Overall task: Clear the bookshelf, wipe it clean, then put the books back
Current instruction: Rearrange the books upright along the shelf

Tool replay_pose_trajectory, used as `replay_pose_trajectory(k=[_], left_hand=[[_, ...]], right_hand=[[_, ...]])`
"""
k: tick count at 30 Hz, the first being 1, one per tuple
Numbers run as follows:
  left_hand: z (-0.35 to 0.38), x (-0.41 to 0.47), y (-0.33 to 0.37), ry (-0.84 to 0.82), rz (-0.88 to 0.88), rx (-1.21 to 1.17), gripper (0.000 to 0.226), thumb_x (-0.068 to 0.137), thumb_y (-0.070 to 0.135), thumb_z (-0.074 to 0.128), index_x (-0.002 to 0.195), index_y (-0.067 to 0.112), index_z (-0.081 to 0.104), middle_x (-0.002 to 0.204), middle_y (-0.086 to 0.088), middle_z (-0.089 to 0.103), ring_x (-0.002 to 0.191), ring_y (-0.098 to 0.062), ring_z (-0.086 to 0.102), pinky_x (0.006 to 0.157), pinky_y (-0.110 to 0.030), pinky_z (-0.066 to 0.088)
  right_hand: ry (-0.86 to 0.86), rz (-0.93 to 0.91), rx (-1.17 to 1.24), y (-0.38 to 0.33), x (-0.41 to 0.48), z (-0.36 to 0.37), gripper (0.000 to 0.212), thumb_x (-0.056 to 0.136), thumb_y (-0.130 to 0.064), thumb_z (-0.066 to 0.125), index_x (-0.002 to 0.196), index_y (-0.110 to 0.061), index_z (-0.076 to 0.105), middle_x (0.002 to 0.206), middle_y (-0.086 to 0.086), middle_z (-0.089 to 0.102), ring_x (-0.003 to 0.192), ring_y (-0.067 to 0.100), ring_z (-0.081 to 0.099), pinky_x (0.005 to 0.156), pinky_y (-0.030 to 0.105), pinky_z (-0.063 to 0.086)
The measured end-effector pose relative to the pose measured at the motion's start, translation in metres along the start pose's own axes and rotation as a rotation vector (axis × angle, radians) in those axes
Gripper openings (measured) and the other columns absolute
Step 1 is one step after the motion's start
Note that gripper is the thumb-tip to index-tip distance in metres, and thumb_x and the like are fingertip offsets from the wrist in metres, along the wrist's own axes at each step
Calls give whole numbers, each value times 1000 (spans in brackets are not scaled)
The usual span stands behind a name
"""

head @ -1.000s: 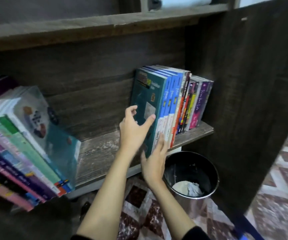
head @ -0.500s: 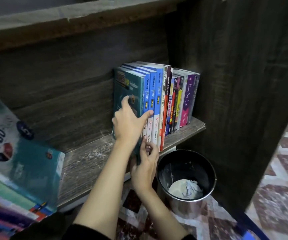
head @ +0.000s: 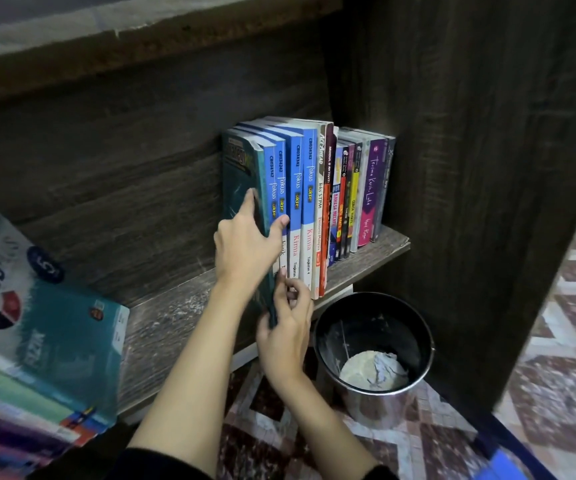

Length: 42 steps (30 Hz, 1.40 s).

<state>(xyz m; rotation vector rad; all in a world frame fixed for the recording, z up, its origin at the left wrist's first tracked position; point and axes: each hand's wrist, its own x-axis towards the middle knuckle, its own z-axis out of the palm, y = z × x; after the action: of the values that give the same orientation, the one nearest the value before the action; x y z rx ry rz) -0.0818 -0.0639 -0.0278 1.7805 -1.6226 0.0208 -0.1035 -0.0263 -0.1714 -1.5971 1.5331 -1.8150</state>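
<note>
while the left hand (head: pixel 245 247) clasps the teal book (head: pixel 241 174), the right hand (head: pixel 286 330) pinches its lower edge.

Looking forward and down from the wearer's head through a wide-angle lens, facing the shelf (head: pixel 182 323) and its dark back panel (head: pixel 124 188) from close in, catching patterned floor (head: pixel 556 358) at lower right.

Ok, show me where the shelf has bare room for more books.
Bare shelf board runs between the leaning PBD workbook stack and the teal book gripped by left hand and right hand. Crowded beyond: upright books packed to the side panel.
</note>
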Motion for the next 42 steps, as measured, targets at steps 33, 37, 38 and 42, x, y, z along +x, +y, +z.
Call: replay_pose_trajectory(k=[33,37,38,42], left_hand=[[-63,-37,-61,534,-345,-182,39,73,34,74,91,0,65,90,-15,70,88,-35,62,74,-28,37],[-72,-44,-64,514,-352,-234,32,70,29,75,86,2,66,84,-12,71,84,-32,64,72,-32,46],[-76,-46,-64,512,-344,-229,31,70,29,75,86,4,66,83,-12,71,84,-33,64,72,-33,47],[-98,-64,-72,518,-341,-179,28,71,31,73,90,12,67,83,-8,71,84,-30,64,72,-30,46]], right_hand=[[-391,-90,24,-42,-16,18,85,67,5,70,140,-15,32,132,19,56,117,35,57,96,42,46],[-487,-36,65,-49,-17,16,75,73,8,60,143,-8,37,141,15,48,124,33,51,100,37,41],[-524,-33,74,-55,-20,16,74,75,7,60,143,-9,36,140,15,49,122,34,52,99,35,41],[-647,-44,110,-78,-41,23,69,79,4,58,142,-8,33,133,18,53,111,40,55,92,39,42]])
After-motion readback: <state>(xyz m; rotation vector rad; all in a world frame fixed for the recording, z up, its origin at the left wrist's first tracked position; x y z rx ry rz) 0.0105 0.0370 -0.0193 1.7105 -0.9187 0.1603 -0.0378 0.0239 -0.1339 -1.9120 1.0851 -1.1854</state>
